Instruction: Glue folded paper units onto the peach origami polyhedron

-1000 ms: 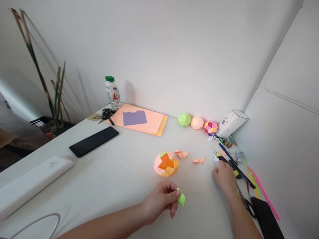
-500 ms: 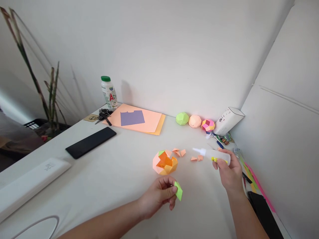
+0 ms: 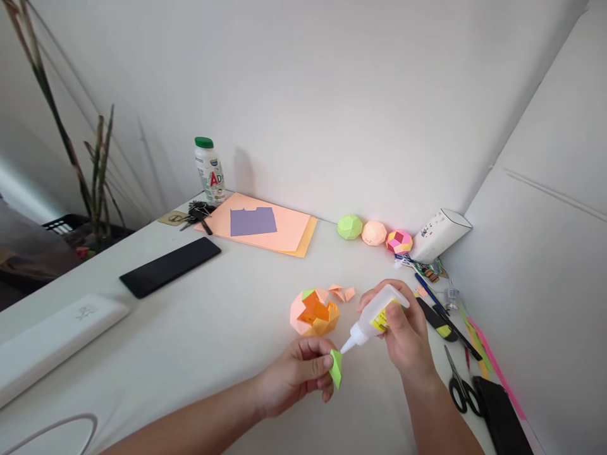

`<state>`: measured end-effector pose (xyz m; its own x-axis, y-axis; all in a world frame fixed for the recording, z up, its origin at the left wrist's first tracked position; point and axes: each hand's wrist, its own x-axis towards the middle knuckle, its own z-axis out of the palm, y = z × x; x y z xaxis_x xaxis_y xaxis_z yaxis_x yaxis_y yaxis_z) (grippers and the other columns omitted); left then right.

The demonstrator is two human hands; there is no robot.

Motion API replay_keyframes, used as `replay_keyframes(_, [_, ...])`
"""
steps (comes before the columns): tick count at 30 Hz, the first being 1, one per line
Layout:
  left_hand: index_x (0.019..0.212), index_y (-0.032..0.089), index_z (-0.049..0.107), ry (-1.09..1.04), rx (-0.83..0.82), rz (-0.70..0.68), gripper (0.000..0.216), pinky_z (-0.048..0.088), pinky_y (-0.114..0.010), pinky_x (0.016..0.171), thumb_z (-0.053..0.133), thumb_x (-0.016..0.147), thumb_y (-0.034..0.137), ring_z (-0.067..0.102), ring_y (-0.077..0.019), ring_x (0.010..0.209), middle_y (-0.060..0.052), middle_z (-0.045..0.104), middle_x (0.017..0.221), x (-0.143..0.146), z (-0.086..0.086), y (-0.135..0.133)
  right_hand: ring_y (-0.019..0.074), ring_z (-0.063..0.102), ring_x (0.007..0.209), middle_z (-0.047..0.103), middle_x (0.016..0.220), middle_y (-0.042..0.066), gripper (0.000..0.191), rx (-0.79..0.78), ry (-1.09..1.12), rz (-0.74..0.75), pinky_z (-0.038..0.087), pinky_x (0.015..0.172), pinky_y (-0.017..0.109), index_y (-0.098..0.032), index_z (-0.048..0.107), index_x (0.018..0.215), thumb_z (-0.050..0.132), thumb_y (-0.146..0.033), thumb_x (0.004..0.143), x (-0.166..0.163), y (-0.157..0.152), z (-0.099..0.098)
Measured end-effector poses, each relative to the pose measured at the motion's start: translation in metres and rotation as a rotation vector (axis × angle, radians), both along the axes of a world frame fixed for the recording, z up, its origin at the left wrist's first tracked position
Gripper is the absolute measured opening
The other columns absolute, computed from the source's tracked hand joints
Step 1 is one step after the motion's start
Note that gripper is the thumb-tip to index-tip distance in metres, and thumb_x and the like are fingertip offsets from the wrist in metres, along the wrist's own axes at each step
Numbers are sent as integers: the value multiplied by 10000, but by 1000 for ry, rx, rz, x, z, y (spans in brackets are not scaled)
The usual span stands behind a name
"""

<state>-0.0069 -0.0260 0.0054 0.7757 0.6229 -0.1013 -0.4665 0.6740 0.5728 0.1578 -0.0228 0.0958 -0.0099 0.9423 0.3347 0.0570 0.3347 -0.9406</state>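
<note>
Between the thumb and fingers of my left hand (image 3: 303, 373) is a small folded green paper piece (image 3: 336, 369). My right hand (image 3: 403, 325) is wrapped round a white glue bottle (image 3: 377, 316) with a yellow label. The bottle is tipped down to the left, its nozzle tip at the upper edge of the green piece; whether glue is coming out I cannot tell. Just beyond my left hand sits a hollow, partly open paper ball (image 3: 303, 316) in peach, orange and green. Small folded peach paper pieces (image 3: 337, 292) lie to its right.
Three faceted paper balls, one of them green (image 3: 349, 227), line the wall beside a white tube (image 3: 439, 235). Scissors (image 3: 462, 385) and a black box cutter (image 3: 436, 319) lie at right. Leftward are a black phone-like slab (image 3: 171, 266), peach sheets (image 3: 289, 234) and a white bottle (image 3: 209, 174).
My right hand has brought the glue bottle left and down, tilting its nozzle onto the green piece. My left hand has barely moved. The scissors have come into view at right.
</note>
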Motion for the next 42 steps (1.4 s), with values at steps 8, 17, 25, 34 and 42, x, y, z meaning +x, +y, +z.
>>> replay_keyframes(8, [674, 152, 622, -13, -17, -21, 210, 420, -246, 529, 744, 720, 317, 417, -81, 512, 32, 437, 542, 0, 0, 1, 97, 433, 467, 599, 659, 3, 291, -17, -23, 20, 319, 388, 203, -209, 510, 891, 574, -487, 835, -2, 1, -6])
replay_keyframes(17, [659, 153, 625, 0, -32, -16, 227, 440, -253, 543, 763, 693, 330, 441, -87, 515, 23, 470, 546, 0, 1, 0, 143, 517, 572, 597, 694, 16, 301, -22, -37, 23, 441, 519, 262, -209, 509, 962, 563, -481, 845, -1, -1, -12])
replay_keyframes(25, [684, 130, 620, -31, -26, -35, 216, 444, -257, 544, 745, 715, 303, 463, -94, 521, 13, 490, 539, 1, -4, 0, 141, 516, 593, 606, 722, 15, 246, -15, -44, 38, 431, 542, 254, -221, 529, 946, 585, -437, 843, -3, -2, -10])
replay_keyframes(34, [678, 121, 621, -55, -22, -34, 201, 440, -259, 549, 733, 729, 280, 469, -95, 526, 0, 516, 561, 1, -4, 0, 132, 493, 577, 575, 700, 4, 255, -7, -56, 26, 418, 543, 251, -221, 539, 944, 586, -449, 841, -1, -3, -11])
replay_keyframes(42, [689, 122, 628, -46, -24, -20, 194, 439, -257, 554, 738, 723, 278, 478, -95, 528, -1, 521, 575, 0, -5, 0, 142, 521, 648, 583, 762, 6, 274, -10, -55, 152, 409, 566, 254, -239, 516, 979, 597, -456, 834, -4, -3, -7])
